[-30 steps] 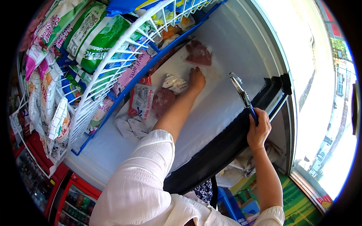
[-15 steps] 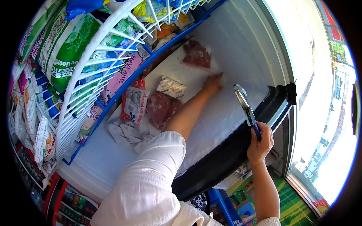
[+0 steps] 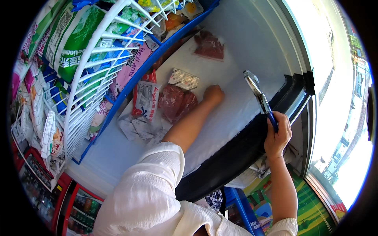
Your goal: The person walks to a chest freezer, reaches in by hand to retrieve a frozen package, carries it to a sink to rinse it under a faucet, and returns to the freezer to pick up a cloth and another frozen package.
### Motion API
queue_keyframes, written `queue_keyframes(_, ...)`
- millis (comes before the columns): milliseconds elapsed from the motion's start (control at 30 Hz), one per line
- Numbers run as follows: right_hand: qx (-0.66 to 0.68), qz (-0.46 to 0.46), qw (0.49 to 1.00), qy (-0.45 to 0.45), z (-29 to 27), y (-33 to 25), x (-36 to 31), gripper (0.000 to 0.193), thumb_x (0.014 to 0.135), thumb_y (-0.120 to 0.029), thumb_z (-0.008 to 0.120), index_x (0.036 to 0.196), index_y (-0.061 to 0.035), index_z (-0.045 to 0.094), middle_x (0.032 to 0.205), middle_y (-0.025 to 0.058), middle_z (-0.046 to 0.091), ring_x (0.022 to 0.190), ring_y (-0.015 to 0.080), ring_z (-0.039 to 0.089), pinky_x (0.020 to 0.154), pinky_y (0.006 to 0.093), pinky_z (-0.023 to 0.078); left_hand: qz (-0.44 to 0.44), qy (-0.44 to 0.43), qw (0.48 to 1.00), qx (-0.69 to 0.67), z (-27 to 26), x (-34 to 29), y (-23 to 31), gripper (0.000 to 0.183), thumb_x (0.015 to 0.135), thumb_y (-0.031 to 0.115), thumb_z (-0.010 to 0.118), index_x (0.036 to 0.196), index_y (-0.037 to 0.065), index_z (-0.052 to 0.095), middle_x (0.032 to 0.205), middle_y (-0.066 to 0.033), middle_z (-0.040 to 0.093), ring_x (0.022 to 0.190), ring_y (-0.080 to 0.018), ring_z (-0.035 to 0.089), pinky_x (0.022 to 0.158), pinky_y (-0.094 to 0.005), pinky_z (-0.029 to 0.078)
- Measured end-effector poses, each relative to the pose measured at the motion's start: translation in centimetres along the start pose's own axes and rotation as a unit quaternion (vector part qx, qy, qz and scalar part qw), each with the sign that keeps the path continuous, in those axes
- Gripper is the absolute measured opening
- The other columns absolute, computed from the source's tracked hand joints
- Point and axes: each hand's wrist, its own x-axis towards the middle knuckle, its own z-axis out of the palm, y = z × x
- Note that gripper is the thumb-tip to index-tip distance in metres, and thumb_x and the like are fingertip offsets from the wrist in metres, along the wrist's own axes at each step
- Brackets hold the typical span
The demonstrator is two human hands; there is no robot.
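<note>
Tool (image 3: 258, 94) raised in the right hand (image 3: 278, 135), left hand (image 3: 214, 95) down in the chest freezer (image 3: 260, 43).
Right fingers wrap the blue handle, the forearm upright beside the black rim (image 3: 226, 165), metal head tipped up and leftward. Deeper in, the left arm stretches forward; its hand has drawn back nearer the 1st bag of red meat (image 3: 175, 103), and the finger extended a moment ago is folded. Fingertips hidden, I can't tell if it's closed. Farther lies a 2nd red bag (image 3: 209, 46).

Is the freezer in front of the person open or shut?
Open: the left hand is down inside the freezer, and a bag of red meat shows uncovered within it.
</note>
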Motion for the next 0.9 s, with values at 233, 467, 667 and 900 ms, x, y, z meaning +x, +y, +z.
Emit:
queue_keyframes(233,0.001,-0.029,1.000,0.006,-0.3,-0.4,-0.2,0.017,0.077,0.004,0.062,0.093,-0.0001,0.058,0.078,0.0138,0.057,0.072,0.0303,0.057,0.065,0.0340,0.046,-0.232,-0.242,0.755,-0.563,-8.6,-10.1,-1.9,0.022,0.083,0.027,0.060,0.090,0.006,0.059,0.080,-0.0115,0.060,0.064,-0.0239,0.056,0.048,-0.0325,0.042)
queue_keyframes(467,-0.015,-0.036,0.999,0.027,-0.4,0.2,-1.3,0.016,0.080,-0.003,0.064,0.095,-0.0024,0.059,0.086,0.0151,0.062,0.081,0.0339,0.061,0.072,0.0379,0.048,-0.183,-0.179,0.686,-0.681,-14.8,-21.6,0.1,0.029,0.083,0.031,0.063,0.097,0.006,0.057,0.090,-0.0100,0.059,0.071,-0.0217,0.055,0.050,-0.0311,0.040)
queue_keyframes(667,-0.024,-0.051,0.997,0.047,-0.3,1.1,-1.6,0.013,0.084,-0.010,0.062,0.096,-0.0057,0.059,0.089,0.0145,0.063,0.084,0.0347,0.061,0.072,0.0396,0.048,-0.071,-0.103,0.653,-0.747,-18.3,-34.0,2.8,0.029,0.082,0.029,0.064,0.097,0.006,0.056,0.090,-0.0081,0.059,0.071,-0.0201,0.055,0.051,-0.0284,0.040)
queue_keyframes(900,-0.028,-0.097,0.993,0.059,1.3,1.7,-1.9,0.018,0.084,-0.010,0.062,0.100,-0.0050,0.061,0.094,0.0144,0.065,0.089,0.0348,0.062,0.075,0.0416,0.048,0.094,-0.008,0.500,-0.861,-15.6,-50.1,2.8,0.029,0.080,0.029,0.063,0.095,0.005,0.058,0.087,-0.0067,0.058,0.070,-0.0185,0.053,0.052,-0.0270,0.044)
